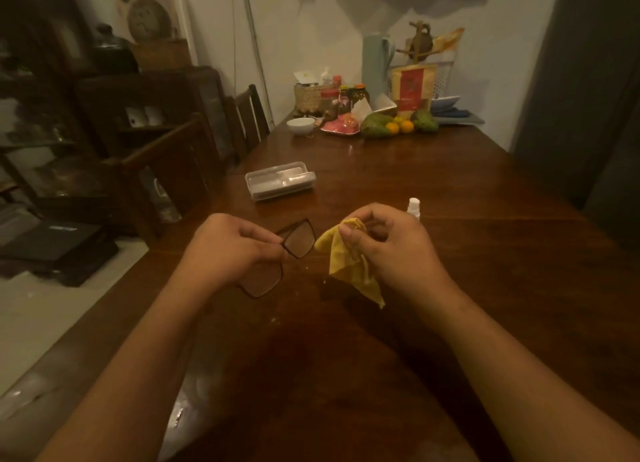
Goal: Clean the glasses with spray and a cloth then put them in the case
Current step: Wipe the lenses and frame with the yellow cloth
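Note:
Dark-framed glasses hang above the wooden table, pinched at the bridge by my left hand; one lens points away from me, the other sits below my palm. My right hand pinches a yellow cloth just right of the glasses, its corner dangling down. The cloth and the lens are a small gap apart. A small white spray bottle stands upright behind my right hand. The clear plastic case lies closed farther back, to the left.
At the table's far end stand a white bowl, a pink plate, fruit, jars, a basket and a tall pale jug. Dark wooden chairs line the left edge. A crumpled plastic bag lies near my left forearm.

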